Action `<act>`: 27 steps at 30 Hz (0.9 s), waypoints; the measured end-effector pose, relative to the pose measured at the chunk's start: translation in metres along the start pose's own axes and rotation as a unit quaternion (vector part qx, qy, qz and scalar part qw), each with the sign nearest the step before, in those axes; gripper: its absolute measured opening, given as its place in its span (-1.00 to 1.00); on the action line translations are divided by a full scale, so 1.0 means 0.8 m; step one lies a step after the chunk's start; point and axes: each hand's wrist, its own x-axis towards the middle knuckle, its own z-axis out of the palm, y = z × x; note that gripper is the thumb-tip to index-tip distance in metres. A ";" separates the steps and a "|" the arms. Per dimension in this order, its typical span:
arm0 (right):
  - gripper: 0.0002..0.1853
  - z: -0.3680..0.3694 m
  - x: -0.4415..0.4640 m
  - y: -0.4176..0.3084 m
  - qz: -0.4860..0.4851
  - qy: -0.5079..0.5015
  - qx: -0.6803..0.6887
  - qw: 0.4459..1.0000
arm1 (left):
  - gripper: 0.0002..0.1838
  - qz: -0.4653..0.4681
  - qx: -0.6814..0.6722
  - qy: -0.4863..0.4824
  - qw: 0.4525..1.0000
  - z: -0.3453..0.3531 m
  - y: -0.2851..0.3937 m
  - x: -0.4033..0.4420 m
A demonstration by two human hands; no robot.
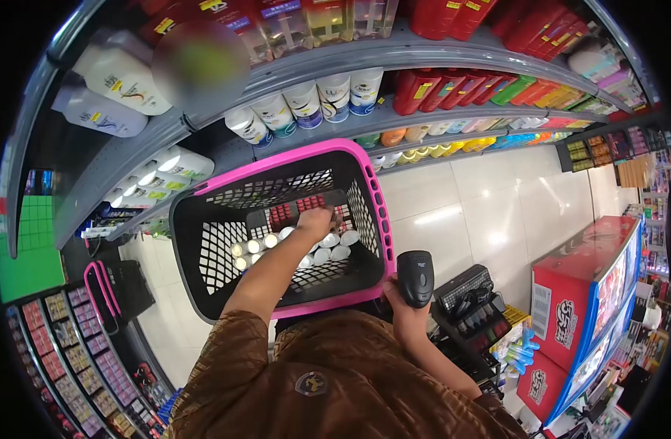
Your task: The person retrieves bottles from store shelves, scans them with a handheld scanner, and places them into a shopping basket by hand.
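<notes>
My right hand [407, 311] is wrapped around a black handheld barcode scanner [416, 279], held just beyond the near right corner of a shopping basket. The basket [277, 157] is black mesh with a pink rim and sits open in front of me. My left hand [317, 222] reaches down inside it, over several small containers with white round tops [322, 256] standing in rows. Its fingers are partly hidden and in shadow, so their grip does not show. Red packs [295, 211] appear at the basket's far side, perhaps behind the mesh.
Shelves [452, 55] of bottles curve across the far side, with white bottles [304, 104] just behind the basket. To the right are a black keyboard-like device [466, 289] and a red chest [569, 293]. Another pink-handled black basket [123, 293] stands on the left floor.
</notes>
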 end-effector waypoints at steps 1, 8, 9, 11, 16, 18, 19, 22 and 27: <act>-0.81 -0.006 0.005 0.001 0.005 -0.002 0.000 1.000 | -0.57 -0.008 0.020 -0.030 0.999 0.007 0.003 0.003; -0.82 -0.027 0.020 0.003 0.030 0.004 0.003 1.000 | -0.66 -0.039 0.052 -0.072 0.995 0.053 -0.003 0.018; -0.84 -0.027 0.019 0.002 0.035 0.000 0.007 0.999 | -0.70 -0.020 0.057 -0.065 0.996 0.050 -0.001 0.019; -0.84 -0.028 0.016 0.001 0.036 0.002 -0.001 0.999 | -0.73 -0.009 0.071 -0.081 0.994 0.034 0.015 0.017; -0.87 -0.016 0.001 -0.003 0.027 0.017 -0.014 0.999 | -0.76 -0.010 0.076 -0.076 0.994 0.059 0.022 0.032; -0.88 -0.006 -0.009 -0.003 0.043 0.027 -0.005 0.999 | -0.76 -0.023 0.068 -0.073 0.995 0.066 0.022 0.033; -0.88 -0.002 -0.016 -0.002 0.039 0.027 -0.011 0.999 | -0.76 -0.021 0.062 -0.069 0.995 0.069 0.022 0.031; -0.89 0.019 -0.039 0.001 0.034 0.046 -0.032 0.998 | -0.72 -0.036 0.025 -0.053 0.998 0.055 0.012 0.024; -0.85 0.068 -0.079 0.011 0.010 0.061 -0.020 0.998 | -0.66 -0.011 -0.110 0.003 0.994 0.006 -0.012 -0.027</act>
